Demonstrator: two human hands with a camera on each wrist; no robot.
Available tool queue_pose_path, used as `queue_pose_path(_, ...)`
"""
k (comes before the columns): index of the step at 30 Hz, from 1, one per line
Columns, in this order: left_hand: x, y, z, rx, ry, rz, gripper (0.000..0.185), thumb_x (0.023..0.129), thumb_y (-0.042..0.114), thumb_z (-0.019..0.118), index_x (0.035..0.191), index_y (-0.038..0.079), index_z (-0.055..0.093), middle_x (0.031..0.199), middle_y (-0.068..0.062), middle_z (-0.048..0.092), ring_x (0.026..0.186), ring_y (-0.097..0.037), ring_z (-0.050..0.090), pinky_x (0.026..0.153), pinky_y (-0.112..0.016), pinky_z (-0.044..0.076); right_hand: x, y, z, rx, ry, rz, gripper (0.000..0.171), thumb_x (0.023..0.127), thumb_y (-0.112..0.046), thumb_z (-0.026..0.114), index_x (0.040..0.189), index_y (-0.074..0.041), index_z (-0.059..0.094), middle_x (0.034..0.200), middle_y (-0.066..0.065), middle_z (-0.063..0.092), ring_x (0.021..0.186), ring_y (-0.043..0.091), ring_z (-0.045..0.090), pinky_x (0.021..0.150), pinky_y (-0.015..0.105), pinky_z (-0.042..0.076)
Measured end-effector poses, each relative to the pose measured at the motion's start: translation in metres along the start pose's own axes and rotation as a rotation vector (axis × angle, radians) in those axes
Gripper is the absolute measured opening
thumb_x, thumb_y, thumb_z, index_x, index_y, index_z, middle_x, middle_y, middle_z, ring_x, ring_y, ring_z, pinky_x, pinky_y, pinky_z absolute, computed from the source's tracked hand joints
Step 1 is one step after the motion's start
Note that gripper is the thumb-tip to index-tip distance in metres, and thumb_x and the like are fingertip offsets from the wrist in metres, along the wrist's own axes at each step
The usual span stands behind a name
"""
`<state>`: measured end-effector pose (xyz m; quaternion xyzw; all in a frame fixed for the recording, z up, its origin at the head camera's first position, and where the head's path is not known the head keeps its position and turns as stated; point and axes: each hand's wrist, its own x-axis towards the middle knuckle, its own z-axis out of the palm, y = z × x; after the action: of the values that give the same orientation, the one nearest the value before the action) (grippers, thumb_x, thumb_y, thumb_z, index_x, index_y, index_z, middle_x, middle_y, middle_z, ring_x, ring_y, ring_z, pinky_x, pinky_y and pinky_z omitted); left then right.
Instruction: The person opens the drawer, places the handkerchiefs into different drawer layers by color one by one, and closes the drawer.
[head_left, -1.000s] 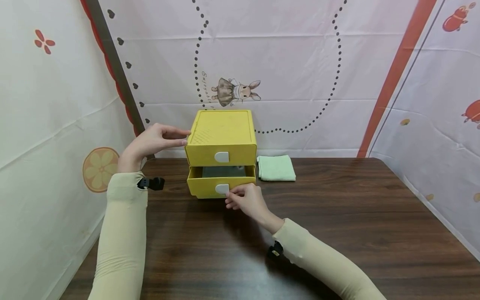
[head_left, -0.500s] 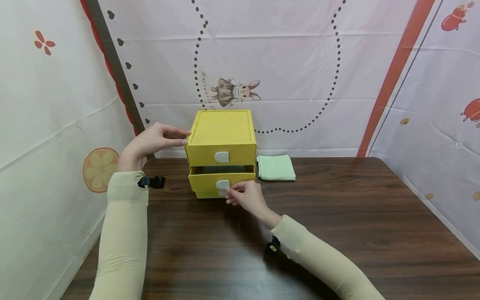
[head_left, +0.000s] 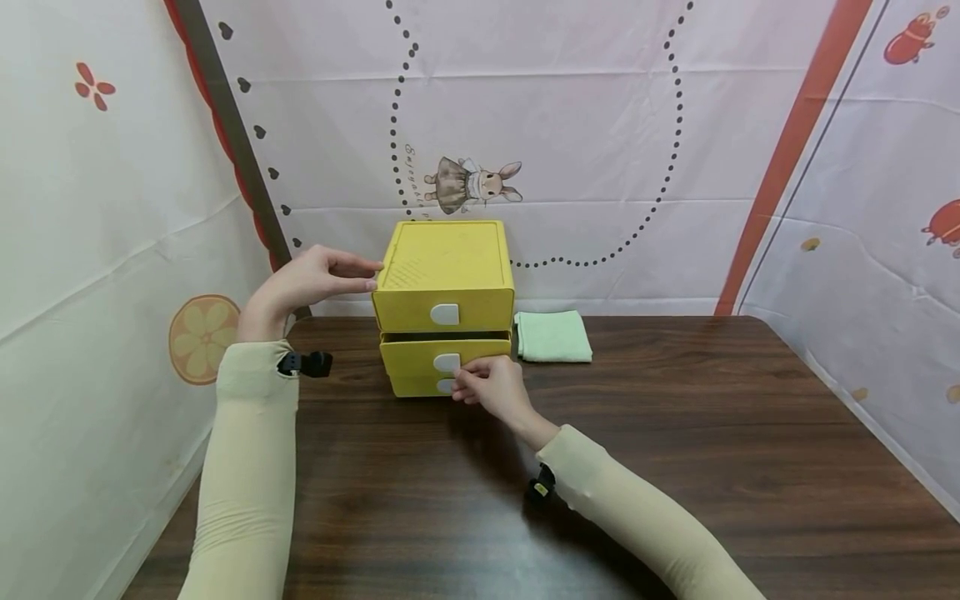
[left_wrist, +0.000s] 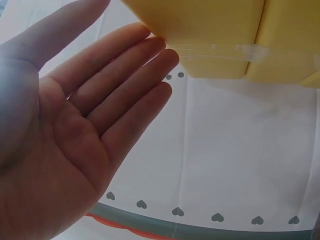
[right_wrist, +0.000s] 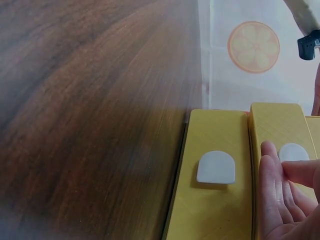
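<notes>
Nearest the camera, both forearms in cream sleeves extend over the dark wooden table (head_left: 675,433), each with a small black camera clip at the wrist. The right hand (head_left: 491,390) lies low at the front of the yellow drawer unit (head_left: 444,304), fingers curled, fingertips (right_wrist: 270,155) pinching beside the white tab handle (head_left: 447,362) of the middle drawer (head_left: 442,357). That drawer stands very slightly proud of the unit, a thin dark gap above it (nearly flush). Below it the bottom drawer (right_wrist: 212,180) shows its own white tab, untouched. The left hand (head_left: 311,279) is raised at the unit's upper left corner, palm open, fingers (left_wrist: 125,85) straight and close together, their tips against the top edge; it grips nothing. The unit sits at the table's rear centre. Just beside it to the right lies a folded green cloth (head_left: 552,335). Behind all stands a printed fabric backdrop (head_left: 600,125).
</notes>
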<state>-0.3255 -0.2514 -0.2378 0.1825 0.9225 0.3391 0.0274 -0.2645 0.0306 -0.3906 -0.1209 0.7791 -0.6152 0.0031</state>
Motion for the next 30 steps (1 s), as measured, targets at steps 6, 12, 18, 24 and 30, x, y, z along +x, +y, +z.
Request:
queue_pose_path(6,0.0,-0.001,0.0,-0.006,-0.001,0.002,0.056,0.079,0.053,0.07,0.126,0.024,0.063,0.128,-0.003,0.062,0.121,-0.021,0.054,0.099,-0.051,0.042,0.003,0.002,0.002,0.019,0.025,0.01,0.019,0.089,-0.013,0.067,0.092,0.004,0.073,0.079,0.015,0.073,0.064,0.019,0.071,0.059,0.03,0.057)
queue_pose_path(12,0.0,-0.001,0.0,-0.008,-0.001,-0.001,0.055,0.08,0.053,0.07,0.126,0.024,0.063,0.127,-0.003,0.062,0.12,-0.021,0.054,0.099,-0.05,0.043,0.008,0.006,0.003,0.029,0.05,-0.004,0.019,0.089,-0.015,0.067,0.091,0.003,0.073,0.079,0.015,0.073,0.065,0.02,0.071,0.058,0.03,0.057)
queue_pose_path(18,0.0,-0.001,0.001,-0.007,-0.001,-0.007,0.055,0.08,0.053,0.07,0.126,0.024,0.063,0.128,-0.003,0.062,0.12,-0.022,0.054,0.099,-0.051,0.042,0.011,0.007,0.003,0.052,0.06,0.008,0.02,0.089,-0.016,0.067,0.092,0.003,0.073,0.079,0.015,0.073,0.063,0.019,0.071,0.059,0.031,0.057)
queue_pose_path(24,0.001,0.0,0.001,-0.006,-0.001,-0.003,0.056,0.079,0.054,0.07,0.126,0.025,0.063,0.128,-0.003,0.062,0.12,-0.022,0.054,0.099,-0.051,0.043,0.014,0.006,0.002,0.073,0.057,0.026,0.02,0.09,-0.014,0.066,0.094,0.005,0.072,0.08,0.016,0.073,0.065,0.021,0.071,0.063,0.037,0.058)
queue_pose_path(30,0.001,0.0,0.0,-0.01,-0.004,0.006,0.056,0.079,0.053,0.07,0.126,0.024,0.063,0.128,-0.003,0.062,0.119,-0.021,0.055,0.099,-0.05,0.043,0.015,0.004,0.001,0.061,0.053,0.022,0.02,0.09,-0.014,0.066,0.093,0.004,0.073,0.08,0.015,0.073,0.065,0.02,0.071,0.063,0.036,0.058)
